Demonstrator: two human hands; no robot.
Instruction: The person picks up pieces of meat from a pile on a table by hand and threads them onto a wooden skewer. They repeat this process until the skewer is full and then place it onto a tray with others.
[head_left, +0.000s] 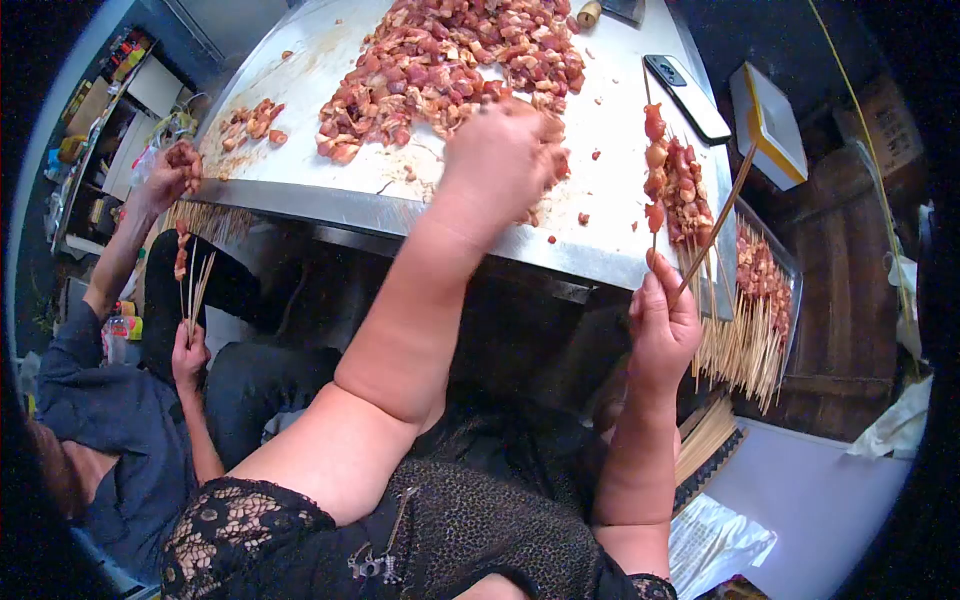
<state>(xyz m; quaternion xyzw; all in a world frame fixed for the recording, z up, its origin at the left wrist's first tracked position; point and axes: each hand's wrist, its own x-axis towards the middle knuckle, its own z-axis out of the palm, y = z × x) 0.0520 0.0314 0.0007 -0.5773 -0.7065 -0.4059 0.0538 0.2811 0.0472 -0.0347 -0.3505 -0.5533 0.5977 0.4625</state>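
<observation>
My left hand is at the near edge of the raw meat pile, fingers curled inward and partly hidden, so what they hold cannot be made out. Upright in my closed right hand is a meat skewer threaded with several chunks. A bare wooden stick also leans out of this hand, slanting up to the right. Just behind lie finished meat skewers at the table's right edge.
The metal-edged white table carries a phone and small meat scraps. More skewers fill a tray at right, beside a white box. At left, a co-worker's hand holds sticks; their other hand is at the table corner.
</observation>
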